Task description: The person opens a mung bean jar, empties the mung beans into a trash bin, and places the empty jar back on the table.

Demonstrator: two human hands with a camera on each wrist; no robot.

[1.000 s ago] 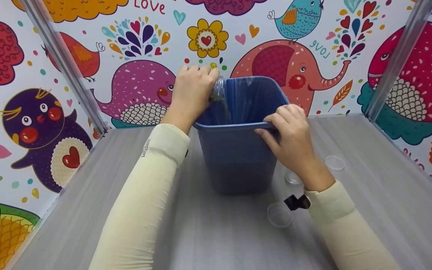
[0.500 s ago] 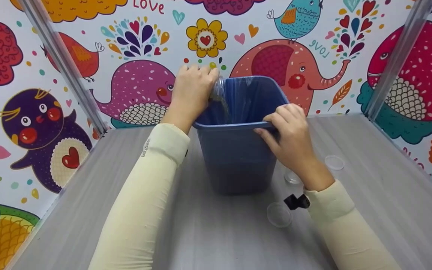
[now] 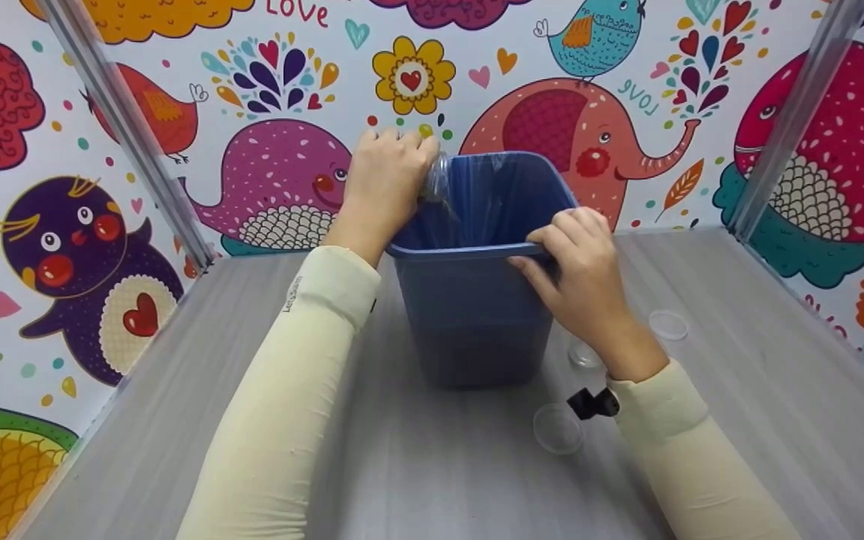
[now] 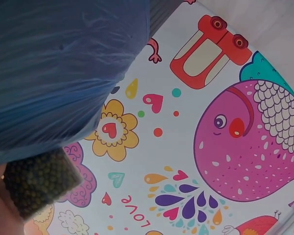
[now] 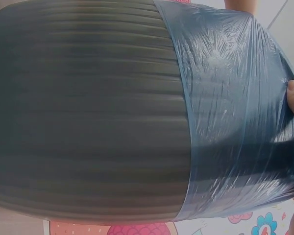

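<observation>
A dark trash bin (image 3: pixel 481 364) stands upright on the table, with a blue bag (image 3: pixel 469 289) lining it and folded over its rim. My left hand (image 3: pixel 387 176) grips a clear jar (image 3: pixel 439 180), tipped over the bin's left rim with its mouth inward. Small round green beans, like mung beans, fall from the jar into the bag. In the left wrist view many beans show through the jar (image 4: pixel 41 182) beside the bag (image 4: pixel 63 73). My right hand (image 3: pixel 582 274) pinches the near right rim, thumb outside and fingers over the edge. The bin's bottom is hidden.
A round clear lid (image 3: pixel 558 429) lies on the grey table (image 3: pixel 432 465) in front of the bin. Another clear lid (image 3: pixel 669 325) lies at the right, and a small clear container (image 3: pixel 584 355) sits partly behind my right wrist. Cartoon-printed walls (image 3: pixel 282 187) enclose the back and sides.
The falling stream of beans was thicker half a second ago and is thinner now. Both hands and the bin keep nearly the same place.
</observation>
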